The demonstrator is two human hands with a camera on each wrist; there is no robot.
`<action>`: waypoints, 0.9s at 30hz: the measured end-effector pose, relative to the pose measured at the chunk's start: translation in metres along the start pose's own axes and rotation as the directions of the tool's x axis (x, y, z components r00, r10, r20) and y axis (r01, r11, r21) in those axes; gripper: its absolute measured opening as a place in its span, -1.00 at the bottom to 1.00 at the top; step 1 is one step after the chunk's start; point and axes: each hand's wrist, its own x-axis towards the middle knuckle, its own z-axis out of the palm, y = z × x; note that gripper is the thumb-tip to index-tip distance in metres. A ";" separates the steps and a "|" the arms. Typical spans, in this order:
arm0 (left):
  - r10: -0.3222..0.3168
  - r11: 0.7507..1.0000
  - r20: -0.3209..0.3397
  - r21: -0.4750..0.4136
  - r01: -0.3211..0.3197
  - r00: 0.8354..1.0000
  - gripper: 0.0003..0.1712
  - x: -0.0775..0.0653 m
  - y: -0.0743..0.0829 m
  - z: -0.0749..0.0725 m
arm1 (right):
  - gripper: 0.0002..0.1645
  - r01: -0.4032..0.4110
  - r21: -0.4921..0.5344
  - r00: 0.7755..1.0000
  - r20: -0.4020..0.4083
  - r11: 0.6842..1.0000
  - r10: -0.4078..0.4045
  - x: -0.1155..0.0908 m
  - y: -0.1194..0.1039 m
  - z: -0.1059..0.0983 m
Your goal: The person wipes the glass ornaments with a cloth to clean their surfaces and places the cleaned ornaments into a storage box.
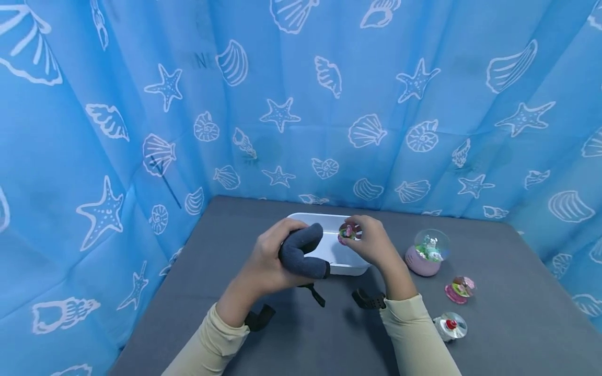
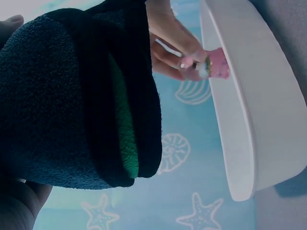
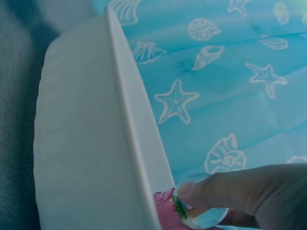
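My left hand [image 1: 268, 256] grips a folded dark blue terry cloth [image 1: 303, 253] at the near left side of a white plastic tub [image 1: 340, 269]. Black trim edges the cloth [image 2: 53, 105], and a strip of green shows within its fold. Thumb and fingers of my right hand [image 1: 373, 243] pinch a small snow globe [image 1: 347, 233] by its clear dome, over the tub's right part. In the right wrist view, the globe's pink base [image 3: 168, 211] is partly hidden behind the tub's rim [image 3: 125, 112].
Right of my right arm stand a larger snow globe [image 1: 425, 256] with a pink base, a small pink-based one [image 1: 458, 290], and a small clear one [image 1: 450, 326] with a red figure inside. A blue shell-print curtain [image 1: 301, 146] hangs behind the grey table [image 1: 517, 303].
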 end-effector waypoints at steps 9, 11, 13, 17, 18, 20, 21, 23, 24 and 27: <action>-0.014 1.000 0.001 0.003 0.014 1.000 -0.14 -0.007 -0.001 0.009 | -0.58 -0.060 -0.142 0.997 0.047 0.988 0.067 -0.002 0.016 0.009; -0.020 1.000 0.003 0.005 0.020 1.000 -0.14 -0.008 -0.002 0.009 | -0.59 -0.060 -0.158 0.997 0.043 0.986 0.068 0.000 0.017 0.010; -0.025 1.000 0.006 0.005 0.025 1.000 -0.14 -0.008 -0.002 0.009 | -0.59 -0.061 -0.158 0.997 0.039 0.985 0.068 0.001 0.018 0.011; -0.029 1.000 0.009 0.005 0.029 1.000 -0.14 -0.008 -0.003 0.009 | -0.58 -0.043 -0.154 0.997 0.058 0.987 0.052 0.005 0.020 0.013; -0.027 1.000 0.008 0.004 0.027 1.000 -0.14 -0.007 -0.004 0.009 | -0.58 -0.040 -0.154 0.997 0.064 0.987 0.051 0.007 0.020 0.013; -0.024 1.000 0.007 0.005 0.024 1.000 -0.15 -0.007 -0.005 0.008 | -0.59 -0.035 -0.160 0.997 0.068 0.986 0.046 0.008 0.020 0.014; -0.021 1.000 0.006 0.007 0.021 1.000 -0.15 -0.007 -0.005 0.008 | -0.59 -0.030 -0.168 0.997 0.065 0.985 0.042 0.009 0.021 0.014; -0.020 1.000 0.004 0.010 0.020 1.000 -0.15 -0.006 -0.006 0.008 | -0.59 -0.026 -0.184 0.998 0.056 0.983 0.037 0.011 0.022 0.015; -0.019 1.000 0.003 0.011 0.019 1.000 -0.14 -0.005 -0.007 0.008 | -0.58 -0.023 -0.193 0.998 0.049 0.981 0.033 0.012 0.022 0.015; -0.020 1.000 0.005 0.013 0.020 1.000 -0.14 -0.003 -0.008 0.007 | -0.58 -0.007 -0.211 0.999 0.033 0.978 0.014 0.014 0.024 0.015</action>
